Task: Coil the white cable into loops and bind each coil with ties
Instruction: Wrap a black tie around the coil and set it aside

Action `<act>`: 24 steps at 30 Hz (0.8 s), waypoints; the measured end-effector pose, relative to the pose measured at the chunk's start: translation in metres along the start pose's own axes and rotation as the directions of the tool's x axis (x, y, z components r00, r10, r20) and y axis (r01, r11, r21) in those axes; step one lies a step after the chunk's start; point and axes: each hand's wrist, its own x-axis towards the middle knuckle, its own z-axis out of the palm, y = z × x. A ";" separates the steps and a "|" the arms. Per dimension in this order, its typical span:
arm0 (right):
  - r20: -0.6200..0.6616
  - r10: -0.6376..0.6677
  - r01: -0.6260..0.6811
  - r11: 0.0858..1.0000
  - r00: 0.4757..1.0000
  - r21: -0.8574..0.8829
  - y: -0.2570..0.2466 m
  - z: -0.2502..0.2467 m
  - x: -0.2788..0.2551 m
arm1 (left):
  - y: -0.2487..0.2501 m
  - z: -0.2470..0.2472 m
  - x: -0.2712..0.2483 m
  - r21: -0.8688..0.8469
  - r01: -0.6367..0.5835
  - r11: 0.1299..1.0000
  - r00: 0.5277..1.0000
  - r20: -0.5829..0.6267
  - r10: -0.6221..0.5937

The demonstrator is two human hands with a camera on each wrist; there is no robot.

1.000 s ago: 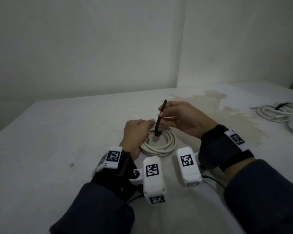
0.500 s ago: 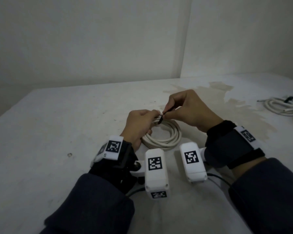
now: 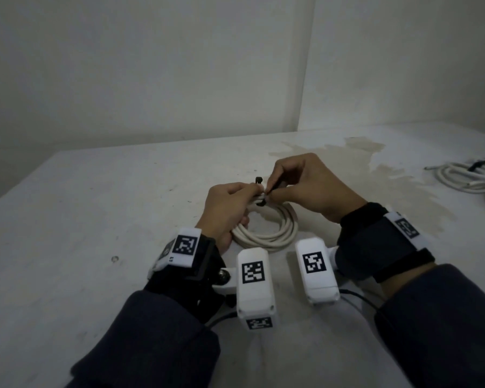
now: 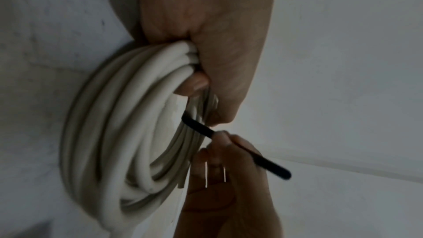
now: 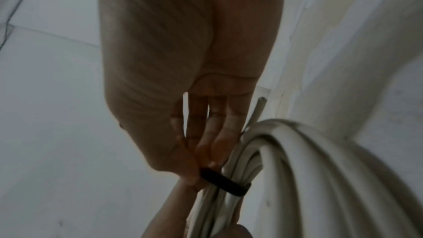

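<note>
Your left fingers (image 4: 194, 82) were curled round the gathered strands at the far side of the white cable coil (image 3: 266, 231), the left hand (image 3: 227, 208) gripping the bundle tight. Your right fingers (image 4: 222, 138) pinched the black tie (image 4: 199, 126) just beside that grip, the right hand (image 3: 311, 189) raised slightly over the coil.

Coil: several loops stacked, lying near the middle of the tabletop (image 3: 95, 219), close to the near edge. Its far side was lifted in your left grip, the near arc resting on the surface just ahead of the wrist cameras (image 3: 254, 281).

Tie: the right wrist view showed the band (image 5: 224, 182) wrapped across the bunched strands, touching them. In the left wrist view one end ran out past your right fingertips and stuck free into the air. In the head view a short black stub stood up just behind your left knuckles. Whether the tie was locked through its head, I could not tell.

A cut end of the cable (image 5: 259, 104) poked up beside your right palm.

Elsewhere: more coiled white cable (image 3: 465, 177) lay at the right edge of the tabletop, well apart from the work, with a dark band across one coil. A brownish stain (image 3: 375, 158) spread over the far right part of the surface, between the two groups of cable.
</note>
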 end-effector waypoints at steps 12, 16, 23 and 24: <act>-0.119 0.217 -0.187 0.958 0.969 0.218 -0.002 -0.001 0.001 | 0.004 -0.001 -0.001 -0.064 -0.102 0.993 0.988 -0.121 0.093; -0.087 0.199 -0.183 0.968 0.976 0.170 -0.005 -0.002 0.000 | 0.006 0.000 -0.003 -0.068 -0.132 0.989 0.990 -0.057 0.128; -0.031 0.209 -0.202 0.968 0.977 0.150 -0.007 -0.001 -0.001 | 0.007 0.002 -0.004 -0.064 -0.151 0.986 0.987 -0.055 0.148; -0.026 0.214 -0.208 0.967 0.977 0.147 -0.007 -0.001 -0.001 | 0.006 0.002 -0.004 -0.065 -0.151 0.986 0.987 -0.057 0.148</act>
